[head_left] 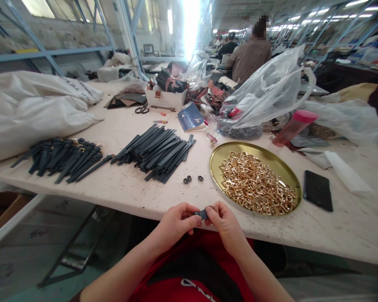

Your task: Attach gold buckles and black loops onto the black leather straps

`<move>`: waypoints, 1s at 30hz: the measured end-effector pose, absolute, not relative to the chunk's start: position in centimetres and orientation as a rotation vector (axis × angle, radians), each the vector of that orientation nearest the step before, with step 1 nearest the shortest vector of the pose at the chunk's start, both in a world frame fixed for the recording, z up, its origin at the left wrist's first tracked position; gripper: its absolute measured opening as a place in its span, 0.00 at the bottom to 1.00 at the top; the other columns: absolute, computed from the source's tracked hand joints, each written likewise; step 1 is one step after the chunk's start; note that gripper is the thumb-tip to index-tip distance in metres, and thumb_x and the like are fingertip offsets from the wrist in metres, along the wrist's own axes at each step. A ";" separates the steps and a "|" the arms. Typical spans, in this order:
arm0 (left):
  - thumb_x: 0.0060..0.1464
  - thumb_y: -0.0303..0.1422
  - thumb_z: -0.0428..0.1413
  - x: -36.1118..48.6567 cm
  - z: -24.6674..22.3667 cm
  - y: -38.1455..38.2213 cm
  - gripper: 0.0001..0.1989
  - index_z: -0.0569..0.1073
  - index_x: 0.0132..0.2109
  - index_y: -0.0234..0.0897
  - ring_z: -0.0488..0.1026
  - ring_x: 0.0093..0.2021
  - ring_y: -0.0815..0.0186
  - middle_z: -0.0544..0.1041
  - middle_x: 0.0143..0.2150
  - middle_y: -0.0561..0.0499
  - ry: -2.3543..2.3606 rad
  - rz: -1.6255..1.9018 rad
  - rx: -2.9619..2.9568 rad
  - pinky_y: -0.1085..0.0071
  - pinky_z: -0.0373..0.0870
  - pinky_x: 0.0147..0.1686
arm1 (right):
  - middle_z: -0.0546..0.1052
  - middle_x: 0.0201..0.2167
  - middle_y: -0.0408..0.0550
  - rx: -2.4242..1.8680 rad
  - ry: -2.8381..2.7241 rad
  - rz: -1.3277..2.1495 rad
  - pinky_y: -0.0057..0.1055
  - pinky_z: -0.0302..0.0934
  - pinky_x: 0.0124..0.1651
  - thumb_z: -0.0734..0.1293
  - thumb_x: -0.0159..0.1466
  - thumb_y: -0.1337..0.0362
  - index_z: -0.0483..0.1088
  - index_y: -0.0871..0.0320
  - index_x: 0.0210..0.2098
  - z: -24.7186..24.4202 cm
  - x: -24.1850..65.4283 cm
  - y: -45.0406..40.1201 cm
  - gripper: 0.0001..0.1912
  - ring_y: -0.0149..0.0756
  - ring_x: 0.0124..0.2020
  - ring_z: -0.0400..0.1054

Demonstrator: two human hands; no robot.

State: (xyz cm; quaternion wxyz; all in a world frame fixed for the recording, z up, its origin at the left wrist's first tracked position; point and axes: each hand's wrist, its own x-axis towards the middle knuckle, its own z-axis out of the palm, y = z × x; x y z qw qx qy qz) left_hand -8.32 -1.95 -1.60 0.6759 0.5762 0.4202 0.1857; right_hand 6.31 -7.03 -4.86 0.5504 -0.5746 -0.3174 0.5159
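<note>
At the table's front edge my left hand [183,218] pinches one end of a dark strap [201,214]. My right hand [221,216] grips the strap's other end, where a bit of gold metal shows at the fingertips. Beyond them on the table lie a few small black loops [189,179]. A heap of flat dark strips [157,152] spreads to the left of these. Farther left is a pile of straps with gold buckles [67,159]. To the right, a round gold tray [216,167] holds many gold buckles [258,183].
A black phone [318,190] lies right of the tray. Behind are a blue booklet [191,117], scissors [141,110], a white box [166,99], a pink-lidded container [294,128] and plastic bags [267,92]. White sacks [34,111] cover the left back. A person [252,54] sits farther off.
</note>
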 end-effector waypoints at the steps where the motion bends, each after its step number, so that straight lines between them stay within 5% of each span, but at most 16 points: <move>1: 0.46 0.35 0.56 -8.3 -1.6 -2.0 0.11 0.69 0.38 0.33 0.66 0.22 0.74 0.75 0.29 0.53 0.937 0.427 1.277 0.77 0.63 0.25 | 0.63 0.18 0.37 -1.457 -0.827 1.082 0.27 0.57 0.27 0.65 0.54 0.56 0.57 0.56 0.25 -4.9 6.4 -7.1 0.13 0.28 0.21 0.60; 5: 0.46 0.31 0.56 -8.2 -1.9 -2.2 0.10 0.70 0.37 0.33 0.70 0.25 0.72 0.75 0.28 0.53 0.925 0.372 1.213 0.76 0.64 0.28 | 0.68 0.23 0.40 -1.628 -1.202 0.833 0.27 0.58 0.28 0.60 0.58 0.59 0.61 0.57 0.38 -5.4 6.7 -7.7 0.10 0.31 0.24 0.63; 14: 0.47 0.29 0.53 -7.7 -3.3 -2.1 0.10 0.69 0.39 0.32 0.72 0.26 0.69 0.76 0.28 0.51 0.928 0.254 1.121 0.73 0.68 0.30 | 0.72 0.25 0.46 -1.932 -1.380 0.620 0.33 0.56 0.30 0.55 0.61 0.57 0.62 0.57 0.34 -6.1 5.8 -8.1 0.11 0.39 0.26 0.66; 22: 0.46 0.30 0.54 -7.9 -4.0 -1.4 0.13 0.67 0.41 0.32 0.71 0.26 0.70 0.74 0.25 0.53 0.834 0.184 1.097 0.75 0.66 0.29 | 0.69 0.25 0.44 -1.681 -1.327 0.873 0.29 0.58 0.31 0.53 0.63 0.58 0.60 0.57 0.33 -6.4 5.1 -8.5 0.10 0.34 0.28 0.65; 27: 0.51 0.36 0.47 -8.5 -2.7 -0.2 0.12 0.69 0.28 0.33 0.65 0.18 0.72 0.71 0.20 0.54 0.852 -0.084 1.521 0.78 0.57 0.18 | 0.69 0.26 0.44 -1.667 -1.302 0.844 0.29 0.57 0.31 0.51 0.65 0.58 0.61 0.57 0.38 -6.5 5.3 -8.6 0.12 0.34 0.28 0.64; 30: 0.52 0.35 0.46 -8.4 -2.3 0.7 0.13 0.71 0.27 0.34 0.65 0.21 0.70 0.71 0.21 0.53 0.905 -0.019 1.914 0.76 0.57 0.21 | 0.71 0.27 0.45 -1.659 -1.356 0.844 0.30 0.56 0.32 0.50 0.65 0.58 0.63 0.56 0.37 -6.5 5.6 -7.1 0.14 0.35 0.29 0.65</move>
